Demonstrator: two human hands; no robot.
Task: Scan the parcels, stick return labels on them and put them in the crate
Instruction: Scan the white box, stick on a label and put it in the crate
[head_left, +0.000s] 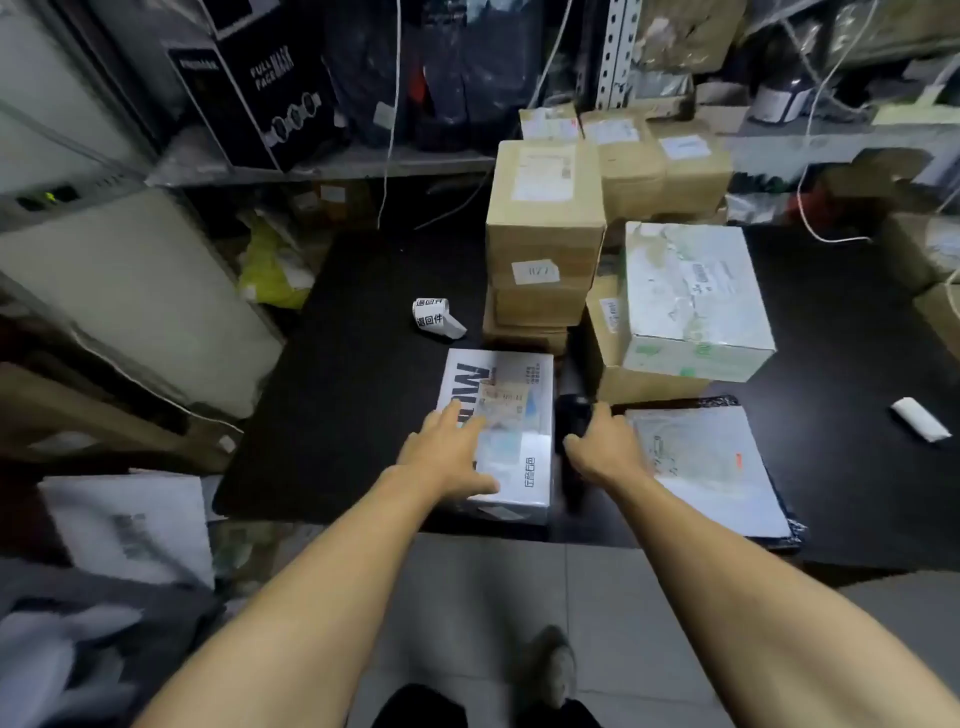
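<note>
- Box (249, 88), black, up and left of the white parcel (506, 415), reads "FULL FACE MASK".
- Label roll (432, 314), just beyond the parcel's far left corner, shows printed Chinese characters.
- Left hand (451, 447) lies on the parcel's top, fingers straight.
- Parcel sits on the black table (358, 364), large dark letters on its lid.
- Right hand (605, 447), just right of the parcel, grips a black scanner (571, 415).

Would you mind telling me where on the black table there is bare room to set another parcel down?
The black table is bare left of the white printed box, out to its left edge, with only the label roll behind. There is another bare stretch at far right, around the small white object. The middle is crowded: brown box stack, grey mailer.
</note>
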